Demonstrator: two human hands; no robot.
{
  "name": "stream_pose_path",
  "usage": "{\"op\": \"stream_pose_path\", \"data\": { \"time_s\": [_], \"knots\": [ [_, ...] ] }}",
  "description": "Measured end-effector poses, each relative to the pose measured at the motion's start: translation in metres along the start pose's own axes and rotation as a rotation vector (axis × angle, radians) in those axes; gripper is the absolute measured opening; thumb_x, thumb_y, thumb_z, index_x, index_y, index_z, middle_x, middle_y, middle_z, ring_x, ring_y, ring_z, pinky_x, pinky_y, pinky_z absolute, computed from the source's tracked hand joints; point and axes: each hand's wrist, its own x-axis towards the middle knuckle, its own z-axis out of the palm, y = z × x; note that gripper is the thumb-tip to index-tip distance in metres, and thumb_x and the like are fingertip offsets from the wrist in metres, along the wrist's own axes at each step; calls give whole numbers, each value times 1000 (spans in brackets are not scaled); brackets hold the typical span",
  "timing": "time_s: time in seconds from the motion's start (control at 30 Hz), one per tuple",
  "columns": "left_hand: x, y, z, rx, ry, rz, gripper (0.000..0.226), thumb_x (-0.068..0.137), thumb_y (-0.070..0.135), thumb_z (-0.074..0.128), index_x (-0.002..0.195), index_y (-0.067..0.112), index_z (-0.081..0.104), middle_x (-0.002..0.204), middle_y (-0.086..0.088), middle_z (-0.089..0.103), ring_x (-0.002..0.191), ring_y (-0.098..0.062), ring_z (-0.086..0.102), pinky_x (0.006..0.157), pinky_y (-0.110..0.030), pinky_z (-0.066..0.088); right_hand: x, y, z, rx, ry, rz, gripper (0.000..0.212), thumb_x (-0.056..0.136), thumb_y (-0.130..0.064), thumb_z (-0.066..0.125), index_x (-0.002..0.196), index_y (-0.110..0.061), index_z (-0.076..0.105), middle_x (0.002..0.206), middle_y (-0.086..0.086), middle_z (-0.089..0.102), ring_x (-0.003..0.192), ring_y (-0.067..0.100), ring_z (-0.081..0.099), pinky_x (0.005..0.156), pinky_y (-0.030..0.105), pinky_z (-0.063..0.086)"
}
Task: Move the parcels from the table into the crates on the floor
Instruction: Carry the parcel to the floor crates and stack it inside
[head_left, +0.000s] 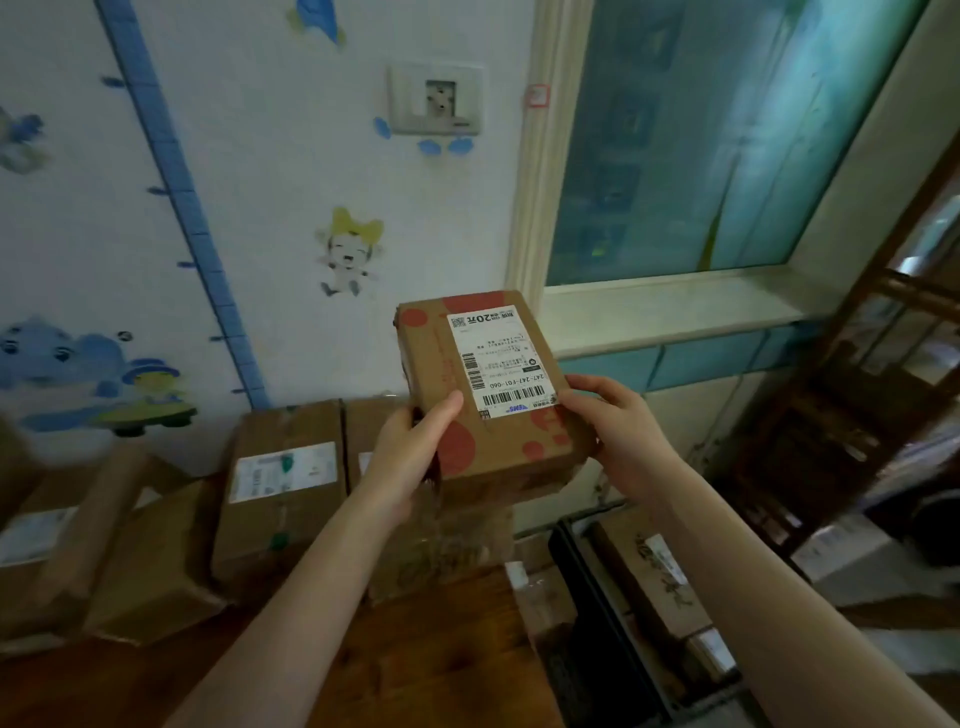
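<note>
A brown cardboard parcel (493, 395) with red dots and a white shipping label is held up in the air above the table's right end. My left hand (410, 452) grips its near left side, thumb on top. My right hand (615, 423) grips its near right side. Several more brown parcels (283, 486) lie on the wooden table (431, 660) against the wall. To the right, on the floor, stands a dark crate (587, 613) with cardboard parcels (649, 577) inside it.
A white wall with cartoon stickers and a socket stands behind the table. A window and its sill (670, 306) are at the right. A dark wooden shelf frame (852, 405) stands at the far right, beyond the crate.
</note>
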Motion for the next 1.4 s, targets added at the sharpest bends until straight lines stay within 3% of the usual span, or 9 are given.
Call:
{"op": "stream_pose_path", "data": {
  "time_s": [0.1,0.33,0.5,0.93,1.03,1.27,1.4],
  "knots": [
    [-5,-13,59,-12,-24,-31,51,87,42,62,127,12,55,112,-2,67,90,-10,64,57,-17,48,2,1,-57,-1,51,0,26,89,-11,62,115,-10,57,97,9,68,76,16,67,61,25,53],
    [-13,-58,183,-82,-37,-97,47,86,39,65,123,11,59,108,-4,70,93,-16,68,72,-26,53,16,12,-182,-61,64,38,23,89,-11,62,112,-11,59,101,11,67,87,23,67,83,40,55],
    [-17,-80,233,-94,6,-154,42,88,37,63,121,13,57,101,1,68,87,-11,65,61,-22,47,30,24,-234,-80,45,83,30,88,-8,62,118,-7,58,105,13,68,90,27,68,88,45,54],
    [51,-127,258,-119,109,-326,26,88,30,64,108,13,60,93,0,68,85,-15,65,66,-27,50,108,74,-259,-102,-13,252,30,89,-7,61,119,-6,57,100,9,68,81,18,67,66,26,51],
    [76,-131,259,-123,137,-351,25,88,28,64,107,13,61,90,0,68,81,-14,64,61,-26,48,133,81,-258,-142,-26,274,28,92,-9,57,120,-8,57,94,4,68,74,12,66,57,21,46],
    [134,-153,262,-104,159,-443,12,89,29,61,95,19,58,96,-1,65,88,-17,62,72,-30,51,187,108,-251,-142,-87,300,35,100,-10,42,134,-15,50,93,-6,65,79,5,62,57,17,45],
    [155,-171,266,-71,195,-477,23,88,30,62,105,15,58,97,-2,65,93,-20,62,84,-35,50,211,126,-253,-133,-99,344,37,100,-9,43,137,-11,46,101,1,65,90,14,63,72,25,50]
  ]
}}
